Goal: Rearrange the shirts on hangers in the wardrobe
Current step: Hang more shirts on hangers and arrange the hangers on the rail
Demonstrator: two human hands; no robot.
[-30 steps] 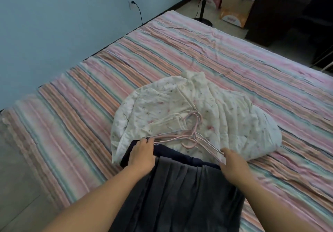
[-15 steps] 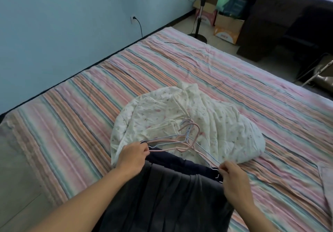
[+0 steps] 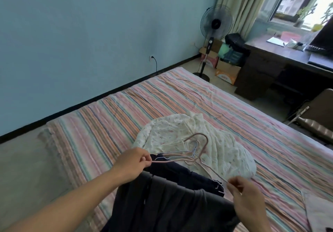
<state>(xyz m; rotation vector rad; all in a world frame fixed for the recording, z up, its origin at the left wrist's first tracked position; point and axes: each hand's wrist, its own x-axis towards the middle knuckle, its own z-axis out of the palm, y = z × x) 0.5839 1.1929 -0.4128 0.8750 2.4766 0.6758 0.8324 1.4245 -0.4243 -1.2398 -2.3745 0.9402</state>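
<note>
Pink hanger (image 3: pixel 198 152) spans both grips.

1. Thin wire hangers (image 3: pixel 195 155), pink and pale blue, are bunched together with hooks pointing away, held up by both ends just above the clothes.
2. A cream floral shirt (image 3: pixel 212 150) lies crumpled on the striped bed.
3. Dark navy and grey garments (image 3: pixel 171 195) lie nearest, overlapping the floral shirt's near edge.

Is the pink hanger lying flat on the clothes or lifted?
Lifted: the left hand and right hand pinch the pink hanger by its ends.
</note>
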